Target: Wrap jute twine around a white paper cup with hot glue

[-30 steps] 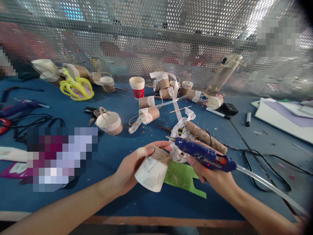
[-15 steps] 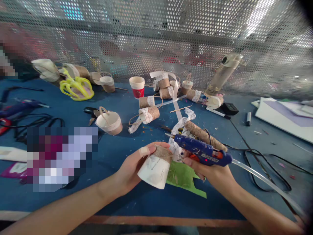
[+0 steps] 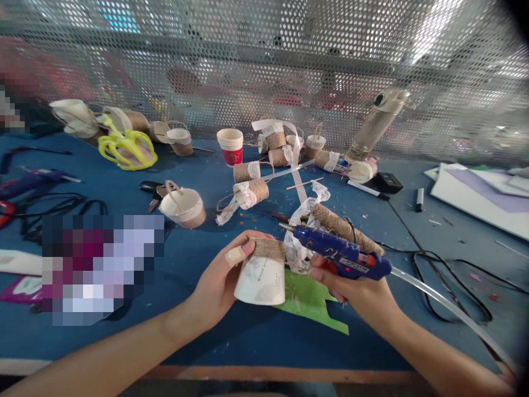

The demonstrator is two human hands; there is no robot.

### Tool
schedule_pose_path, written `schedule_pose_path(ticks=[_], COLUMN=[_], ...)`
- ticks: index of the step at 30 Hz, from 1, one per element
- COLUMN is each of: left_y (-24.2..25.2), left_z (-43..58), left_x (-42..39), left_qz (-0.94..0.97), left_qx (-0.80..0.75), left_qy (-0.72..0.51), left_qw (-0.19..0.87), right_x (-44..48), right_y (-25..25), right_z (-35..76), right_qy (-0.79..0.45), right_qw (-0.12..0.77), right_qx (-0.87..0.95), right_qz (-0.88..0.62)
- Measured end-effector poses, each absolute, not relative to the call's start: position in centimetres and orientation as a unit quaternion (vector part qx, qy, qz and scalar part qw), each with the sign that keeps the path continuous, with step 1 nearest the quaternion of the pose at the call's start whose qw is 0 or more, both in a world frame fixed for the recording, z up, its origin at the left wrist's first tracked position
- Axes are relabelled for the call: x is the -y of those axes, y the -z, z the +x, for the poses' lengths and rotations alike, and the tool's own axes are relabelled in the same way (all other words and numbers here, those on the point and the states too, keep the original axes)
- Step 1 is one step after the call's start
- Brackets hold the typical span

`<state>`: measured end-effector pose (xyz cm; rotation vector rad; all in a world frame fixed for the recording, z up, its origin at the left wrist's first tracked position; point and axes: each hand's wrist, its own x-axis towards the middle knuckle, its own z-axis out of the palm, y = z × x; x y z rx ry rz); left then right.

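Note:
My left hand (image 3: 223,275) is closed round a white paper cup (image 3: 262,278), held upside down with twine wound round its narrow upper end. A bandage wraps the left thumb. My right hand (image 3: 351,286) grips a blue hot glue gun (image 3: 343,251), its metal nozzle pointing left, above and just right of the cup and apart from it. A clear glue stick trails from the gun's rear. Behind the gun lie a roll of twine (image 3: 330,220) and white lace (image 3: 303,212). A green sheet (image 3: 309,303) lies under and between the hands.
Twine-wrapped cups (image 3: 252,193), a cup with a handle (image 3: 184,208) and a red cup (image 3: 230,148) stand or lie farther back. A yellow crown-like piece (image 3: 128,150) is at left. Black cable (image 3: 446,256) loops at right; a clear bottle (image 3: 376,124) leans against the mesh.
My left hand has turned the cup more upright and raised it slightly, moving it a little left. The glue gun has stayed nearly still.

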<state>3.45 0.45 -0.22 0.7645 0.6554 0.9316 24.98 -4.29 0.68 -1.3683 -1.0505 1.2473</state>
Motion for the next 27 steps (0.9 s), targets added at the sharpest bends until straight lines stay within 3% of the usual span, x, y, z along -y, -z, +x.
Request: schedule_pose_path(ticks=[27], left_y=[-0.13], left_z=[3.37], left_x=[0.20], left_qz=[0.386], left_qx=[-0.261], left_qy=[-0.429], left_qw=[0.774], right_x=[4.00], right_y=[-0.73], right_z=[24.82], right_qy=[-0.509], right_qw=[0.469], right_qx=[0.468], right_qz=[-0.550])
